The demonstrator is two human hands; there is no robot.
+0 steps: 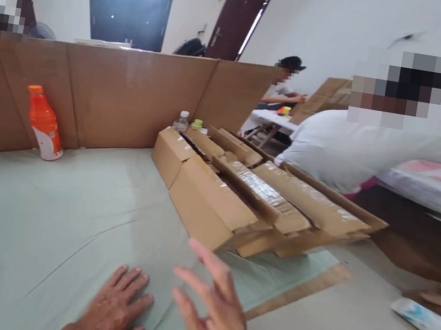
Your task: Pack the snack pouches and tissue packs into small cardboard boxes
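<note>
My left hand lies flat on the pale green cloth, fingers spread, with nothing under it that shows. Raised a little above the cloth's near edge, my right hand has its fingers apart and holds nothing. Just beyond its fingertips stands a group of long, narrow cardboard boxes, side by side with strips of clear tape along their tops. Their inner compartments are mostly hidden from this angle.
A tall cardboard panel walls off the back. Before it stands an orange bottle; a clear bottle is behind the boxes. A person in a white shirt leans at right. A white-and-blue packet lies lower right.
</note>
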